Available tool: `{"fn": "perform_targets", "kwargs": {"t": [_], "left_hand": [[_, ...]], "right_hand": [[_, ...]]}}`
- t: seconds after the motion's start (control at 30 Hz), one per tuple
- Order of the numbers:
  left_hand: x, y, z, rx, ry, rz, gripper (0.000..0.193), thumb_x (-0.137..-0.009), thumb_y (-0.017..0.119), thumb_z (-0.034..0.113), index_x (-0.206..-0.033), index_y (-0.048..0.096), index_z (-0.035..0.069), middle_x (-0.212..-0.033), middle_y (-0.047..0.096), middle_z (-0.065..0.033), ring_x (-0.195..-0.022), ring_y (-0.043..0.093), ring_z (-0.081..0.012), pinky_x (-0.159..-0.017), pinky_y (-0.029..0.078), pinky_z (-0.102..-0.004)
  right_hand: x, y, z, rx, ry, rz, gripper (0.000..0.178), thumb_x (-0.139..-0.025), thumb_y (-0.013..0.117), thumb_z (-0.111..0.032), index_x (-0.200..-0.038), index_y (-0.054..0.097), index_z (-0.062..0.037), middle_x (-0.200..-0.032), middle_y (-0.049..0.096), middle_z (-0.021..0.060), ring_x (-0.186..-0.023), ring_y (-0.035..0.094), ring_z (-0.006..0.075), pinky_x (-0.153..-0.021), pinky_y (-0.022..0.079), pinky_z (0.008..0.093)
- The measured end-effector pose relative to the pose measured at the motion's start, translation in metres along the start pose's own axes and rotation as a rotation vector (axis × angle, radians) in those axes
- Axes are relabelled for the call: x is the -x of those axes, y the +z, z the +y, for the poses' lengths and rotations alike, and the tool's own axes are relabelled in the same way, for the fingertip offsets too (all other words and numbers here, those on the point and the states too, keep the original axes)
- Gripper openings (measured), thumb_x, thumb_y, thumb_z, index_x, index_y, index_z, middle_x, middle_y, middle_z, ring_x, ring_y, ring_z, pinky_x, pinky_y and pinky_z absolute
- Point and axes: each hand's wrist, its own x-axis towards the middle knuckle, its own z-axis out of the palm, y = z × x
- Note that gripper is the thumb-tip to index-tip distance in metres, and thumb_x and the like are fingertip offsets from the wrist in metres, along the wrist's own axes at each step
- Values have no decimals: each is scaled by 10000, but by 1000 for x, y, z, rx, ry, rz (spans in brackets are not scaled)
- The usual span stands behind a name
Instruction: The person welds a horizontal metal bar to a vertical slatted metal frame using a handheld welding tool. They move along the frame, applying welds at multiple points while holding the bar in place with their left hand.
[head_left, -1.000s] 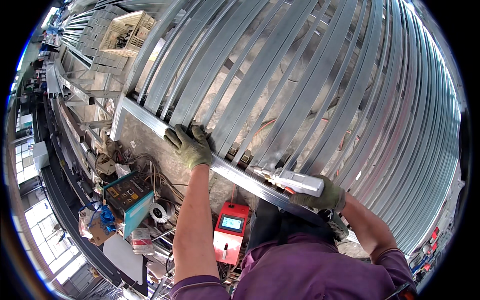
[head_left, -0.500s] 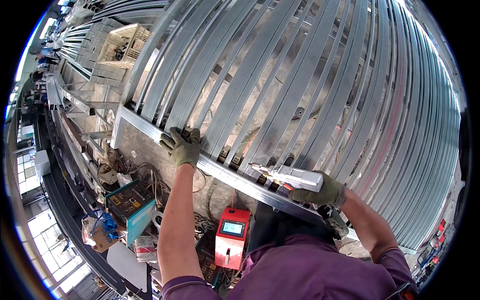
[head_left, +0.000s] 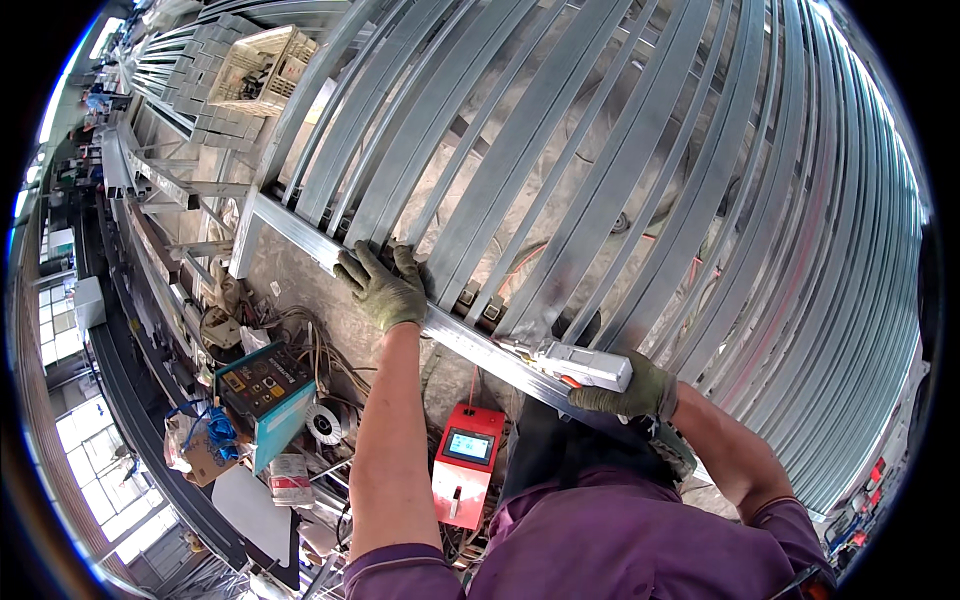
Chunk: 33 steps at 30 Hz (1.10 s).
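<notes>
My left hand (head_left: 388, 295), in a green work glove, lies with fingers spread over the near rail (head_left: 470, 345) of a large galvanized steel frame, at the end of a slat. My right hand (head_left: 635, 390), gloved alike, is wrapped around a silver, boxy welding gun (head_left: 590, 366). Its narrow nozzle points left, close above the rail; whether it touches cannot be made out. Long grey metal slats (head_left: 590, 185) run away from the rail, with narrower bars between them. Small square tube ends show in the gaps by the rail between my hands.
A red machine with a screen (head_left: 468, 465) stands below the rail. To its left are a teal control box (head_left: 275, 400), a wire spool (head_left: 328, 423) and tangled cables. A cream plastic crate (head_left: 262, 72) sits at the far left. Dense metal bars (head_left: 850, 300) fill the right side.
The frame appears shifted slightly rightward in view. The welding gun has come a little nearer to me and left along the rail. My left hand stays on the rail.
</notes>
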Motion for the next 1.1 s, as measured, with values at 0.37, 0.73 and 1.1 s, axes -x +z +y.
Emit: {"fn": "perform_targets", "kwargs": {"t": [0.37,0.73,1.1], "left_hand": [[2,-1,4,23,-3,1,883,-1100,480,681,-1731,327,82,-1816,193,-289,-1687,125,-507,-1381,213,-573],[1,1,3,73,16,34,840,-1104,508,644,-1699,373,67,-1800,222,-310,-1679,141,-520,-1371,215,-587],[1,3,4,92,29,61,824,-1096,534,629,-1686,398,71,-1789,252,-314,-1670,159,-533,-1365,219,-601]], "right_hand": [[1,-3,-4,70,75,-3,685,-897,869,-597,-1363,765,-106,-1133,829,165,-981,815,291,-894,645,412],[4,-8,-27,121,222,-64,678,-883,880,-611,-1342,775,-123,-1166,826,157,-1054,808,297,-939,629,410],[6,-4,-10,213,125,-17,696,-881,860,-655,-1336,779,-135,-1147,825,164,-1030,815,305,-917,633,409]]}}
